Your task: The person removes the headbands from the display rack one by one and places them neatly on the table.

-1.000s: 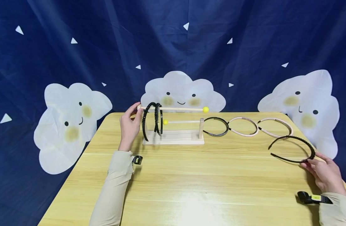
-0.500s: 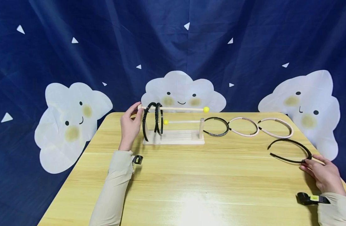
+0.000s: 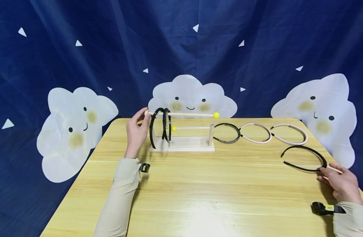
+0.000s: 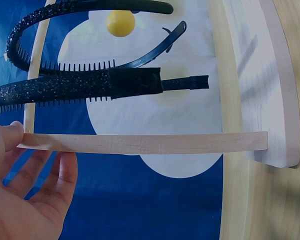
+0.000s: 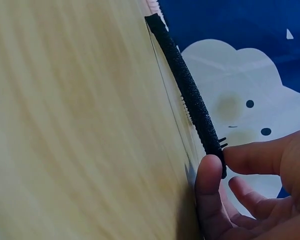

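My left hand (image 3: 136, 133) holds the top of the left post (image 4: 150, 143) of a small wooden display stand (image 3: 190, 143), thumb on one side and fingers on the other. Two black toothed headbands (image 3: 152, 130) hang on the stand's upper dowel (image 3: 193, 114), near that post. At the right of the table, my right hand (image 3: 341, 182) pinches a black headband (image 5: 189, 87) by its curved middle between thumb and index finger. Its two ends point left, and it lies low over the tabletop.
Behind the right hand's headband lie a pale pink headband (image 3: 303, 134), another pale pink one (image 3: 268, 131) and a black glittery one (image 3: 229, 142), in a row beside the stand. Yellow balls (image 3: 216, 115) cap the dowels. A blue cloud-print curtain (image 3: 181, 42) hangs behind the wooden table (image 3: 175, 191).
My right hand has shifted slightly left with the black headband, which sits a little lower and flatter than a second ago. The left hand stays on the post.
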A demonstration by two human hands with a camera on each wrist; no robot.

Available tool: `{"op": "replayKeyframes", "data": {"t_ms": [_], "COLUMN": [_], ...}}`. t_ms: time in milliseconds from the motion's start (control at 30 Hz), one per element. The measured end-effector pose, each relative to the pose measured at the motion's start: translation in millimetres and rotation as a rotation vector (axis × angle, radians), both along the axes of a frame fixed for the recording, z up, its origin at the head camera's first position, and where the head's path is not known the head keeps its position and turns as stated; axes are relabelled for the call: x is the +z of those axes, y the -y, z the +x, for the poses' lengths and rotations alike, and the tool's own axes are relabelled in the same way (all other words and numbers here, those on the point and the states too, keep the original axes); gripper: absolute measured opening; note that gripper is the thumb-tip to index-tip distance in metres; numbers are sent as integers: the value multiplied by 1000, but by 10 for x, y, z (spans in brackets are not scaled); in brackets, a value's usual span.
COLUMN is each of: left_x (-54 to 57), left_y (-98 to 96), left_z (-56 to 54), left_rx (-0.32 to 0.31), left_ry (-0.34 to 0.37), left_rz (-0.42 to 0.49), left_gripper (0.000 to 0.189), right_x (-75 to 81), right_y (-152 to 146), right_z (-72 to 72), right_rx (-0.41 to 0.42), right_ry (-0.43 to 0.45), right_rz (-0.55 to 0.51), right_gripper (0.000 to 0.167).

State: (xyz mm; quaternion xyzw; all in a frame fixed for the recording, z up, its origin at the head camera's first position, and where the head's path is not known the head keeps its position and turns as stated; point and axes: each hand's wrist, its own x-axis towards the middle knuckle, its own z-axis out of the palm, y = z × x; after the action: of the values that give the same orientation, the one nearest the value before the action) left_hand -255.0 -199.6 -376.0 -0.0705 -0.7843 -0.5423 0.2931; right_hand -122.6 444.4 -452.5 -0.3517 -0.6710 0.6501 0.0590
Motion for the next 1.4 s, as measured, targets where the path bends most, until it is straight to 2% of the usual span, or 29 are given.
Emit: {"op": "replayKeyframes", "data": {"t_ms": [200,433,800,1033,1200,1400], "left_x": [4,10,-6,-16,-12,-11], "left_y": [-2,-3,2,0,-2,-3], "left_z": [4,13,-6,-16,-25,-9], "left_rx": [2,-9,-9,-12,-9,-1], "left_ry": [5,5,-1,-1,-1,11], "left_rz": [4,17,8,12,2,4], "left_gripper": [35,35,35,35,36,36], "right_x": [13,2,-28,10,84,134], "right_y": [14,5,-15,8,67,137], "right_z": [16,23,5,21,56,29], "right_rx": [0,-10,-34,-26,17,61], "right_ry": [-27,15,-10,-17,-75,-176], "right_rz": [-24,18,9,5,-3,34], "right_gripper": [27,33,27,25,23,19]}}
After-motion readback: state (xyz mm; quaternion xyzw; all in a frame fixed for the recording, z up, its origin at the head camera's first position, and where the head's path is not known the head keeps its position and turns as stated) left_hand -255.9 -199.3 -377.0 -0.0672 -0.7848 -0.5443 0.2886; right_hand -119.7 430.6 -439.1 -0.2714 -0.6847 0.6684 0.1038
